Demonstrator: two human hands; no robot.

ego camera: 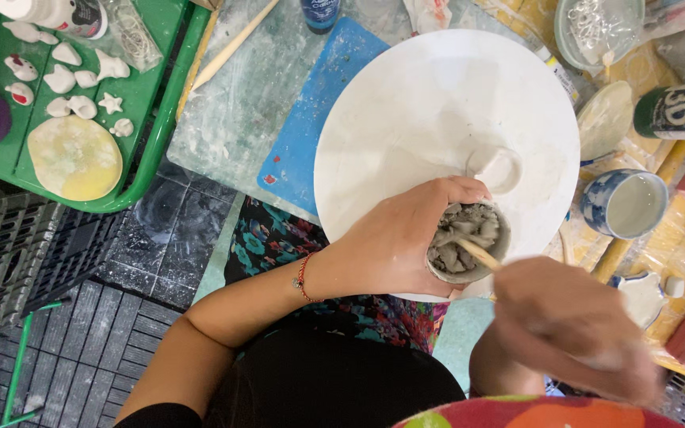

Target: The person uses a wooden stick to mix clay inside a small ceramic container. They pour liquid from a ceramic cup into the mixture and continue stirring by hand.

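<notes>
My left hand [394,246] is wrapped around a small cup [501,252] filled with lumpy grey clay [464,234]. It holds the cup over the near edge of a large white round board [438,111]. My right hand [572,329], blurred by motion, grips a thin wooden stick [479,254] whose tip is sunk in the clay. A red string bracelet [303,277] circles my left wrist. On the board, just past the cup, lies a small white round clay piece [499,169].
A blue mat [311,119] lies under the board's left side. At the far left a green tray [148,95] holds several small white clay shapes and a pale disc [74,157]. To the right stand a blue-and-white cup [624,203] and a glue bottle [679,111].
</notes>
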